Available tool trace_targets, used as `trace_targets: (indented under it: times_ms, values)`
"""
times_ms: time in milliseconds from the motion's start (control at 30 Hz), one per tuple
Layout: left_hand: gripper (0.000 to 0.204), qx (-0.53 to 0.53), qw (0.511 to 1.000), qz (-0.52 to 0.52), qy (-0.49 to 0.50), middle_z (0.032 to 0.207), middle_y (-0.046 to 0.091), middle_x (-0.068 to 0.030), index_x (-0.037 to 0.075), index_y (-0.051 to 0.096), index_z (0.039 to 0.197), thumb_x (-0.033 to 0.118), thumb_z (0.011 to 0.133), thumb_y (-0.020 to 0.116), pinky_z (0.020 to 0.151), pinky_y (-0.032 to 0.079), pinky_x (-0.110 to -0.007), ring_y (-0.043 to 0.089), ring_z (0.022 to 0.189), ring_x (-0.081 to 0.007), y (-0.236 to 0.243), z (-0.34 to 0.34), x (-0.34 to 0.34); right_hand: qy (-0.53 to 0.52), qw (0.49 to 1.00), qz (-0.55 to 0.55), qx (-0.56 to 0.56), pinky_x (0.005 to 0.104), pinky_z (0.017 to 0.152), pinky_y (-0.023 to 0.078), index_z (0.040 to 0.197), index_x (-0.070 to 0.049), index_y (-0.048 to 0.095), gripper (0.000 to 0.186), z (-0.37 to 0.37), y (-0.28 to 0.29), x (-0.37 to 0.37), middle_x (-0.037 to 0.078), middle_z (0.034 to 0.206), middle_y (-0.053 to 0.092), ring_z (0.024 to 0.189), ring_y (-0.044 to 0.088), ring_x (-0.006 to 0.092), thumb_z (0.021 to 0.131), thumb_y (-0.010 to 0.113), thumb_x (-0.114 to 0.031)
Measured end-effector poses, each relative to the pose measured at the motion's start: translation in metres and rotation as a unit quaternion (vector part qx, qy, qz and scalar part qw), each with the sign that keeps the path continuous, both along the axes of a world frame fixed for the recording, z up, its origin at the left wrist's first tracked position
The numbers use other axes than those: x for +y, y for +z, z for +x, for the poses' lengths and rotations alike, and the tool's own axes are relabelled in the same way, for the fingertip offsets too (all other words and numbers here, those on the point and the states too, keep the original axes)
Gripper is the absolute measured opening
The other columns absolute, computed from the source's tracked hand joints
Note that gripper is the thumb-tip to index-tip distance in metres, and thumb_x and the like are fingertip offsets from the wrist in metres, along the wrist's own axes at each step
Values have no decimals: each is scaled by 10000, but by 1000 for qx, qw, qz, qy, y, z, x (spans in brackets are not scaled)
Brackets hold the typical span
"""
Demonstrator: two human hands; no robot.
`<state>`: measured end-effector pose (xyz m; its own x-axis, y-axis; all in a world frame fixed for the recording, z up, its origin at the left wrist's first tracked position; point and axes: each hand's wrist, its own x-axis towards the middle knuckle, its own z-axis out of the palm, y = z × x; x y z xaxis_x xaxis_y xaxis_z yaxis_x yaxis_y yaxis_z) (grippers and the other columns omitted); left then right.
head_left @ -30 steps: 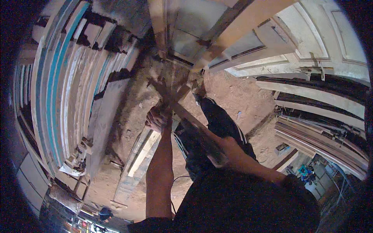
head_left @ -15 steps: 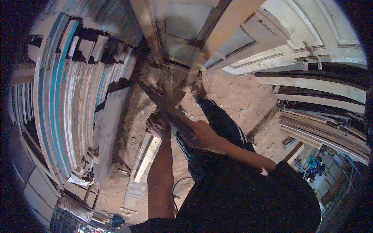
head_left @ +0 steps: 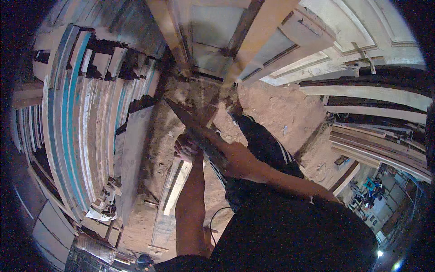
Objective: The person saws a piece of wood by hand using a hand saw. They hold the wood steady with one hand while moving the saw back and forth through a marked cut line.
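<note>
My right hand (head_left: pixel 235 157) is closed round the wide end of a dark, tapering handsaw (head_left: pixel 192 123). Its narrow end points away from me, up and to the left. Just left of the saw, my left hand (head_left: pixel 187 148) is closed over a wooden plank, fingers curled round its edge. A brown end of the plank (head_left: pixel 210 115) shows beyond the saw, and a pale strip (head_left: pixel 178 188) lies in line with it nearer to me. Saw and right forearm cover the middle of the wood, so where the teeth meet it is hidden.
Tall stacked boards (head_left: pixel 74 122), some with turquoise edges, stand at the left beside a wide grey-brown board (head_left: pixel 134 158). Panelled doors (head_left: pixel 344 34) lean at the far right. More planks (head_left: pixel 376 147) are piled on the right. Earthen floor (head_left: pixel 272 106) lies between.
The whole view has turned slightly, so the stacks at both sides sit a little further right. The saw has shifted slightly against my left hand. Both hands keep their grip.
</note>
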<state>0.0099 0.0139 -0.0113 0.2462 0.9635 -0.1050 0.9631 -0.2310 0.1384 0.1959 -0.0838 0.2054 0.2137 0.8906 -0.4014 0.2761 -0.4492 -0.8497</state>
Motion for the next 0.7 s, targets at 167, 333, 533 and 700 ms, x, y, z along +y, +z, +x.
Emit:
trace_targets:
  times_ms: [167, 333, 533, 700]
  values:
    - [522, -1, 999, -32, 26, 1082, 602, -56, 177, 607, 1125, 557, 768, 633, 888, 369, -514, 538, 1067, -301, 15, 16, -3, -13, 992, -113, 62, 463, 638, 548, 1576, -186, 257, 907, 27, 93, -61, 188, 824, 697, 689, 687, 375, 789, 701, -106]
    - [584, -36, 998, 53, 3, 1104, 613, -62, 179, 602, 1142, 589, 730, 655, 908, 362, -502, 542, 1078, -289, -31, -4, -11, 24, 999, -19, -13, 458, 668, 566, 1577, -219, 248, 930, 16, 10, -29, 191, 867, 707, 714, 691, 387, 775, 709, -115]
    - [577, 9, 999, 26, 19, 1099, 609, -80, 156, 602, 1153, 574, 757, 634, 910, 353, -491, 540, 1064, -297, -20, 4, -15, 5, 993, -105, 55, 470, 675, 560, 1569, -216, 244, 928, 20, 64, -65, 204, 856, 700, 726, 686, 413, 775, 716, -136]
    - [645, 17, 994, -101, 42, 1336, 529, -109, 126, 508, 1344, 513, 835, 591, 1063, 315, -514, 464, 1253, -337, -40, -15, -5, -4, 990, -118, 80, 362, 659, 549, 1546, -157, 344, 851, 27, 79, -44, 162, 841, 709, 671, 688, 349, 779, 708, -111]
